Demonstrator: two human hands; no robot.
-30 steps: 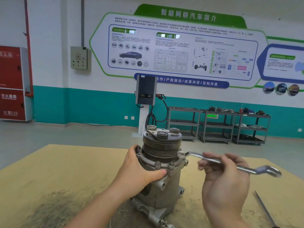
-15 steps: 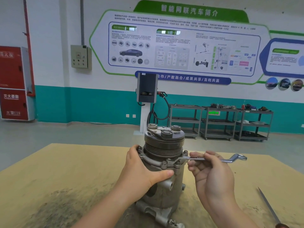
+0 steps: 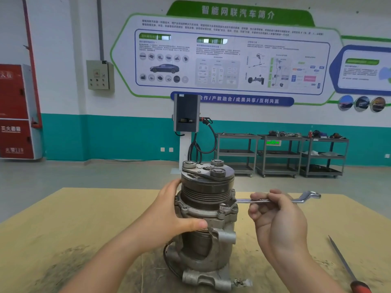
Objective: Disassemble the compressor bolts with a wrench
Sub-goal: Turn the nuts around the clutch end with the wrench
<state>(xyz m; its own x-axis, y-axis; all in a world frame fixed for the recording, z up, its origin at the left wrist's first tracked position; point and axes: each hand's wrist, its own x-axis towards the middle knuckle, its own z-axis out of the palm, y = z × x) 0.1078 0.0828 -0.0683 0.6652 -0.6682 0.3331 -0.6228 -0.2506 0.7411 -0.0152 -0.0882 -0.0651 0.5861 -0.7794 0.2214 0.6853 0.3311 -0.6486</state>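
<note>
Your left hand [image 3: 169,214] wrapped the left side of the compressor [image 3: 207,218], fingers behind, thumb across the front — grip grasping the housing. Compressor stood upright at mid-surface [image 3: 74,218], pulley end up. One flange bolt [image 3: 222,207] at front right sat in the wrench [image 3: 275,200] ring end; wrench ran roughly level out to the right. Your right hand [image 3: 277,220] had its grip clenched round the wrench shank, mid-length. Far right, a screwdriver [image 3: 347,267] w/ red handle lay on the surface, apart from the rest.
</note>
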